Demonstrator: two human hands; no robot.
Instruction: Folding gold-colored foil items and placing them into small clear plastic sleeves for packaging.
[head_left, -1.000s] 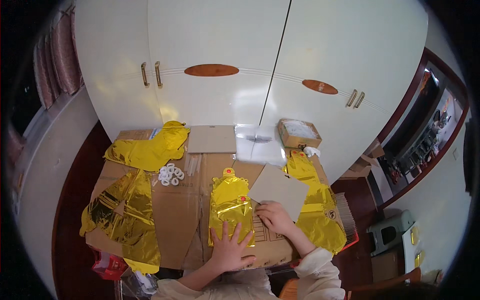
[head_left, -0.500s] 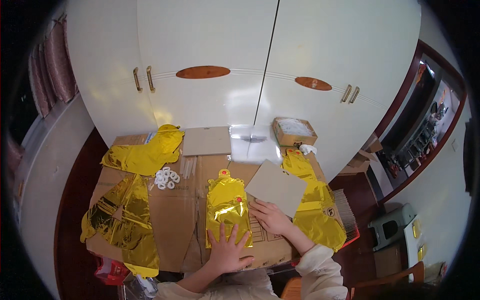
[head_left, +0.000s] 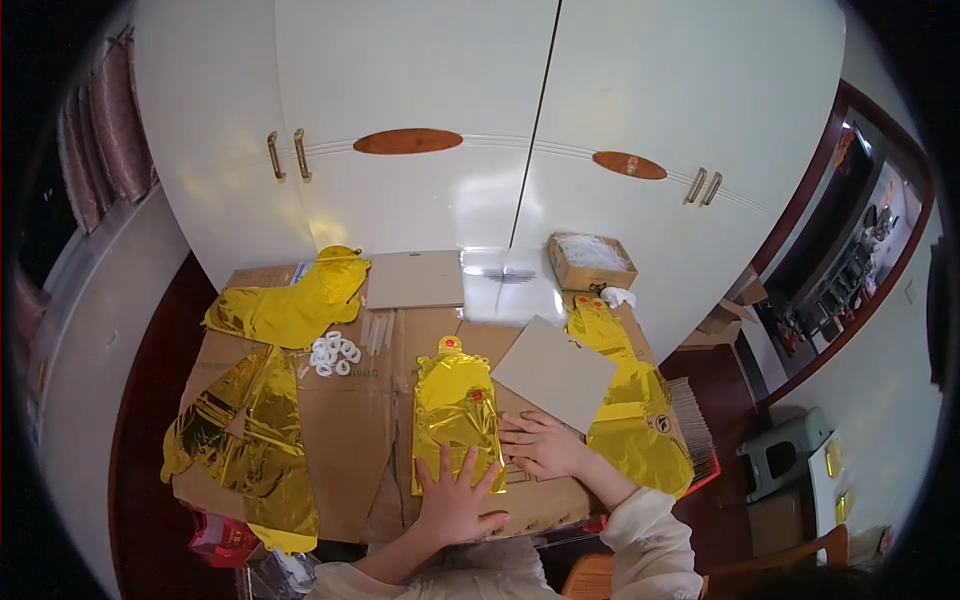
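The person's left hand [head_left: 455, 498] lies flat, fingers spread wide, palm pressing the lower end of a gold foil balloon [head_left: 456, 405] that stretches away from the fingertips on the cardboard-covered table [head_left: 340, 440]. The right hand [head_left: 543, 445], fingers extended and loosely together, rests at the balloon's right edge, gripping nothing. Just beyond the right hand lies a grey card sheet [head_left: 553, 372]; further right, a gold foil stack [head_left: 630, 410].

A small brown open box [head_left: 590, 262] with clear plastic inside stands at the far right of the surface [head_left: 345, 440], by the white doors. A red packet [head_left: 222, 540] lies under the surface's near-left corner. Flattened brown cartons cover the surface.
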